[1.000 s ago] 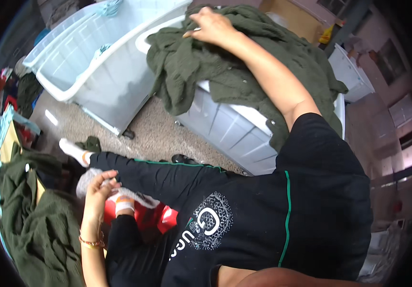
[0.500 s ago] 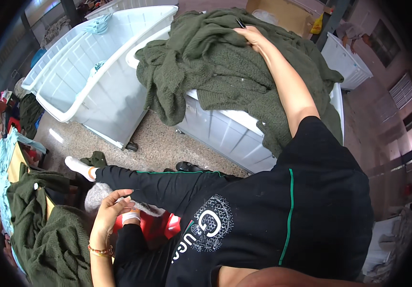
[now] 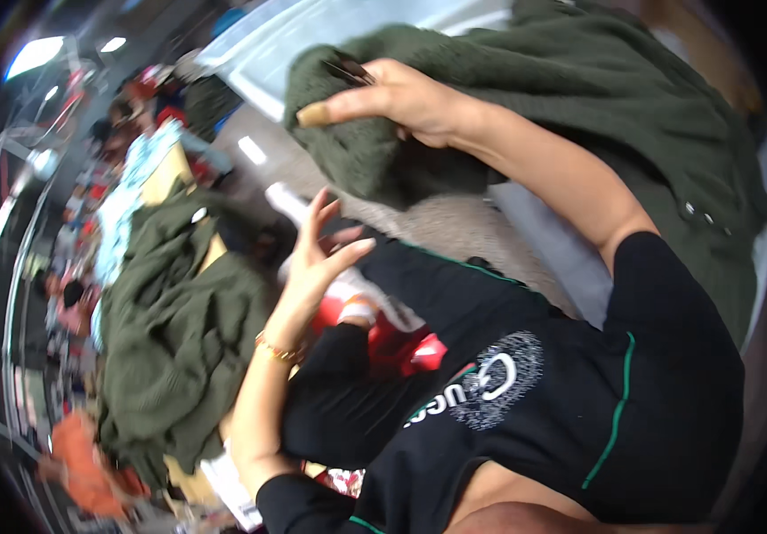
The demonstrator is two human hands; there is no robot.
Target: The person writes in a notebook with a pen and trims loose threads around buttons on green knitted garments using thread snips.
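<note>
My right hand point(image 3: 401, 100) is closed on a dark green knitted garment point(image 3: 455, 58), lifting a bunched part of it off the heap. A small dark, narrow-pointed tool point(image 3: 346, 71) also sits in that hand, its tip showing past the fingers; its exact kind is blurred. The garment stretches back to the right, where small light buttons or snaps point(image 3: 695, 214) show. My left hand point(image 3: 319, 254) is raised over my lap with nothing in it, fingers spread, between the held garment and a second pile of green knitwear point(image 3: 170, 338) at the left.
A pale plastic bin point(image 3: 254, 67) stands at the far side; the green heap lies over another bin point(image 3: 553, 240). Light blue cloth point(image 3: 130, 200) drapes the table at the left. Orange cloth point(image 3: 90, 467) is at lower left. Something red point(image 3: 410, 338) shows beneath my legs.
My right hand has pulled the green garment from the heap toward me and leftward. My left hand has risen and its fingers have spread. The view has swung left.
</note>
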